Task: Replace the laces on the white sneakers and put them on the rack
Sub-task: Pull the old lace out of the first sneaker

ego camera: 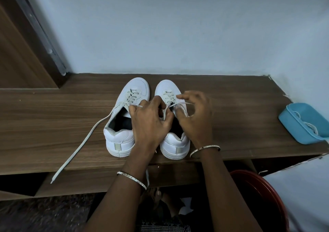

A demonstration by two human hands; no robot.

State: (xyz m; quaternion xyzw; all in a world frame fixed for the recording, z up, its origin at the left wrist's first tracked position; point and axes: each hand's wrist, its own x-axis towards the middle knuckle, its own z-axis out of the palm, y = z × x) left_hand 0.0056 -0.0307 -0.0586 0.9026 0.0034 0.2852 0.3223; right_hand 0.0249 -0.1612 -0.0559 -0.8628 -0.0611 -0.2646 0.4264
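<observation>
Two white sneakers stand side by side, toes toward the wall, on the wooden rack top (53, 110). The left sneaker (124, 117) is partly laced; one long loose lace end (80, 144) trails off it over the front edge. Both hands work over the right sneaker (175, 142). My left hand (149, 123) pinches a lace strand near the upper eyelets. My right hand (195, 117) has curled fingers on another strand of the right sneaker's lace (183, 104) that runs out to the right.
A light blue plastic tray (302, 123) with white laces in it sits at the rack's right end. A red round tub (261, 192) stands below on the right. A brown door (21, 53) is at left, the pale wall behind.
</observation>
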